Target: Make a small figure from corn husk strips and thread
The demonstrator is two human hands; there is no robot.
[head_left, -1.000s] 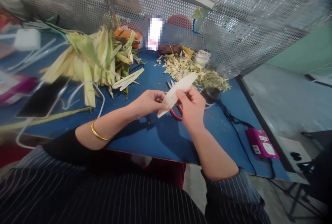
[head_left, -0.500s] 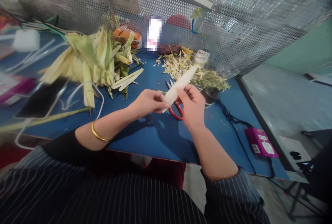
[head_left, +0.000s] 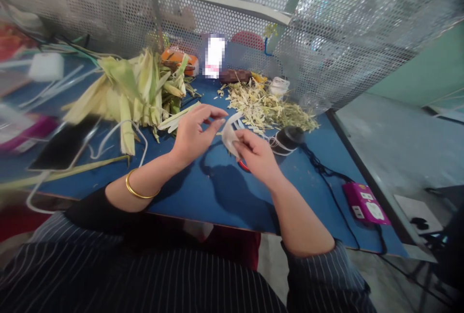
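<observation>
My right hand [head_left: 255, 154] pinches a pale strip of corn husk [head_left: 229, 133] above the blue table [head_left: 217, 192]. My left hand [head_left: 195, 131] is lifted just left of it, with its fingers curved and apart; its fingertips touch the strip's upper edge. Red-handled scissors [head_left: 242, 164] lie on the table under my right hand, mostly hidden. A gold bangle sits on my left wrist.
A pile of green and yellow corn husks [head_left: 134, 88] lies at the back left. Shredded husk scraps [head_left: 270, 107] lie at the back right. A black phone [head_left: 63, 141] with white cables is at left. A black round object [head_left: 290, 135] and a pink power strip [head_left: 364, 202] are at right. Perforated metal screens [head_left: 326, 22] wall the back.
The husk strip was long and held by both hands. Now it looks short and curled in my right hand, and my left hand has opened and lifted. The view shifted slightly.
</observation>
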